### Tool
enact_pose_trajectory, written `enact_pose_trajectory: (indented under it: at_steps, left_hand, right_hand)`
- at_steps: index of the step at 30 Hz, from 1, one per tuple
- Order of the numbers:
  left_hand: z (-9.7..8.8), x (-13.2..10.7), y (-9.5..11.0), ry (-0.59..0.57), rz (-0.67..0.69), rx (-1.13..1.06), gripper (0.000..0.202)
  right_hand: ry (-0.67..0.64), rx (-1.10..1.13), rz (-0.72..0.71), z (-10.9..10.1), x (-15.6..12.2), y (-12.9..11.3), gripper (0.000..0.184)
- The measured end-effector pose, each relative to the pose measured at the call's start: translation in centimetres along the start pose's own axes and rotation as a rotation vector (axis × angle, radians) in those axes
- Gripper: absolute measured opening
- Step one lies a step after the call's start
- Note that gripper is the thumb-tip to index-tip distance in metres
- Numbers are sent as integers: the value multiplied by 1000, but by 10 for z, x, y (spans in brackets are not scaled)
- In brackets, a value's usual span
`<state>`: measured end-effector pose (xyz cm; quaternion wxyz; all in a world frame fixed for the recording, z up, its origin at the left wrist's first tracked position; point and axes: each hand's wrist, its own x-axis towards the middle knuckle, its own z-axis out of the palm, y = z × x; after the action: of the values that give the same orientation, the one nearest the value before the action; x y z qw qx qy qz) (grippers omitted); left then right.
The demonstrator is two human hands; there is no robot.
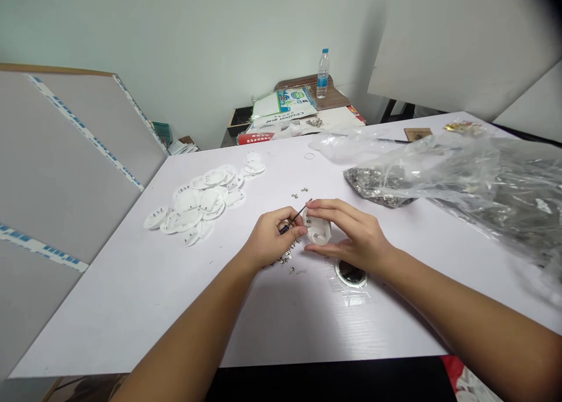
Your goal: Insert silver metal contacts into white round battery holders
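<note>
My left hand (271, 238) is closed around a small screwdriver (295, 219) whose thin shaft points up and right toward a round white plastic disc (318, 229). My right hand (351, 233) pinches that disc between thumb and fingers, just above the white table (132, 296). Small metal screws (285, 263) lie scattered under and beside my left hand, and a few more screws (300, 192) sit a little farther back. A pile of similar white discs (199, 205) lies to the left of my hands.
A clear plastic bag of metal parts (439, 177) spreads over the table's right side. A round hole with a white ring (350, 272) sits in the table below my right wrist. Behind the table stand a water bottle (322, 73), papers and boxes (281, 112); grey panels (65, 156) lean at left.
</note>
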<state>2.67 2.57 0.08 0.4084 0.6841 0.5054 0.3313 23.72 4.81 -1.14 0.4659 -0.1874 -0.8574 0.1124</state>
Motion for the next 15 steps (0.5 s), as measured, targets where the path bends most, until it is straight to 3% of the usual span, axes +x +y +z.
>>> enact_pose_trajectory:
  at_steps: [5, 11, 15]
  left_hand:
    - [-4, 2, -3, -28, -74, -225, 25]
    - [-8, 2, -9, -201, -258, -487, 33]
    - [-8, 2, -11, -257, -280, -615, 35]
  right_hand:
    - [42, 32, 13, -2, 3, -4, 59]
    - [73, 80, 14, -2, 6, -7, 63]
    - [99, 138, 30, -4, 7, -9, 67]
